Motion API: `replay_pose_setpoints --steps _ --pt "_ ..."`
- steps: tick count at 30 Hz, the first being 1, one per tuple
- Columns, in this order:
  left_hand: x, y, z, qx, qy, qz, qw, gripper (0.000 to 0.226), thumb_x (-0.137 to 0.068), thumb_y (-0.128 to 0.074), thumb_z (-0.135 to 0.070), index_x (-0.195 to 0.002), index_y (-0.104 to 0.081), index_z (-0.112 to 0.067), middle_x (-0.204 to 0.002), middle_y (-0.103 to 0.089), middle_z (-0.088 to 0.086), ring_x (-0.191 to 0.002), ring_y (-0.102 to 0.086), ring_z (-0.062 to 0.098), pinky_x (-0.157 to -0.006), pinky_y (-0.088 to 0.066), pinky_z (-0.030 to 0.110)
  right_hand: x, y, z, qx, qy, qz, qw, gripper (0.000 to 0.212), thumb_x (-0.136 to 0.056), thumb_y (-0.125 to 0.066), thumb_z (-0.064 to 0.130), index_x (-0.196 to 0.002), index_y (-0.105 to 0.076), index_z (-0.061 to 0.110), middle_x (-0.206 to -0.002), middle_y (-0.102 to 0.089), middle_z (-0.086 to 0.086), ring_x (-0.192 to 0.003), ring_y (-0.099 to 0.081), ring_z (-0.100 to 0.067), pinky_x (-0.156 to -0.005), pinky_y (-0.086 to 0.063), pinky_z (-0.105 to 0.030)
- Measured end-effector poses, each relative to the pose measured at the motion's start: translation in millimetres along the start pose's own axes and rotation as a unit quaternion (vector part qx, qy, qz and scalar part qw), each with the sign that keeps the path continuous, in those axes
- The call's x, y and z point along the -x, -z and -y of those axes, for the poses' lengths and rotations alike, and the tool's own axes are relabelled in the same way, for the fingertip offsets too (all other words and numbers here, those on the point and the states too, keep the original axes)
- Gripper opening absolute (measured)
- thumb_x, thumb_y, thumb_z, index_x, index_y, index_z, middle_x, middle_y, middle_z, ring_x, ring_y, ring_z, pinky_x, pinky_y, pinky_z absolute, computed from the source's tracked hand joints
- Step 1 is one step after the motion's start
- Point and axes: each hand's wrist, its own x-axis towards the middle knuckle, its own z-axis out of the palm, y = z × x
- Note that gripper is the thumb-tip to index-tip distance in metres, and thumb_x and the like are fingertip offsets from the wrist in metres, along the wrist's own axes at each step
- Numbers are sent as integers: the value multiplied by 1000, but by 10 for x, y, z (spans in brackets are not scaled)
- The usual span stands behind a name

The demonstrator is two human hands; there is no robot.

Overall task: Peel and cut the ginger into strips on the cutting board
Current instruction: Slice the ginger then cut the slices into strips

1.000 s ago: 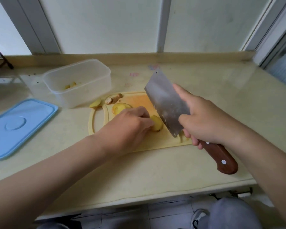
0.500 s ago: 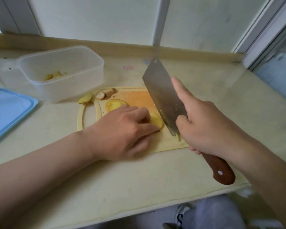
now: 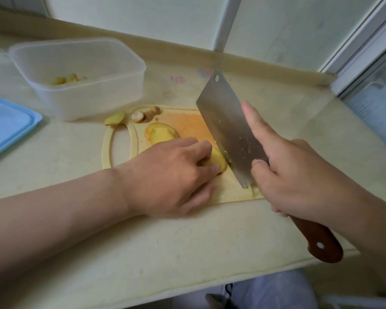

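A: Left hand?
B: Left hand [image 3: 172, 172] is palm down, fingers curled over the ginger [image 3: 217, 160] and pinning it to the board [image 3: 187, 121]. The ginger sits mid-board, toward the front edge.
A: Right?
B: Right hand [image 3: 299, 175] is wrapped round the cleaver [image 3: 227, 128] handle, with the index finger straight along the blade's flat. The wooden butt pokes out near the counter's [image 3: 165, 241] front right.
A: Blade?
B: Edge is down on the board, tight against the ginger's right side. Can't tell if it's cut in. Tip points to the back edge, and there are yellow bits on the steel.
A: Rest?
B: A peeled slice [image 3: 161, 136] lies on the board just behind the left hand. There's a brown knob [image 3: 145, 113] at the board's back left corner. A chunk [image 3: 115, 118] is off the board, by its handle loop. The clear tub [image 3: 76, 72] is at the counter's back left with a few pieces inside, and the blue lid [image 3: 7, 128] is at the left edge.
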Motion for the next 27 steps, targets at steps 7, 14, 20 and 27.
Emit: replay_pose_setpoints --steps 7,14,20,27 --pt "15 -22 34 4 -10 -5 1000 44 -100 -40 -36 -112 -70 -6 -96 -58 14 -77 -56 34 -75 -50 46 -441 46 134 -55 -9 15 998 92 -94 -42 8 -159 -4 62 -58 -64 -2 -40 -65 -19 -43 -59 -39" --pt "68 -5 19 -5 -1 6 1000 43 -100 -41 -35 -119 -68 -8 -100 -60 13 -79 -56 33 -77 -50 45 -158 -118 25 -73 16 -81 994 91 -99 -44 11 -157 3 64 -62 -66 -14 -49 -66 -30 -50 -60 -50" --pt "62 -21 20 -5 1 1 1000 46 -101 -35 -37 -118 -68 -9 -98 -59 12 -78 -56 32 -77 -50 45 0 -9 -19 -34 -3 -17 999 88 -102 -42 15 -149 4 75 -56 -63 -9 -47 -66 -26 -52 -61 -46" --pt "36 -26 22 -16 -9 8 1000 46 -99 -37 -38 -115 -68 -9 -97 -59 10 -79 -56 31 -79 -50 44 -432 30 128 -55 -8 2 998 94 -94 -41 6 -159 -5 63 -64 -67 -10 -40 -64 -20 -42 -57 -37"
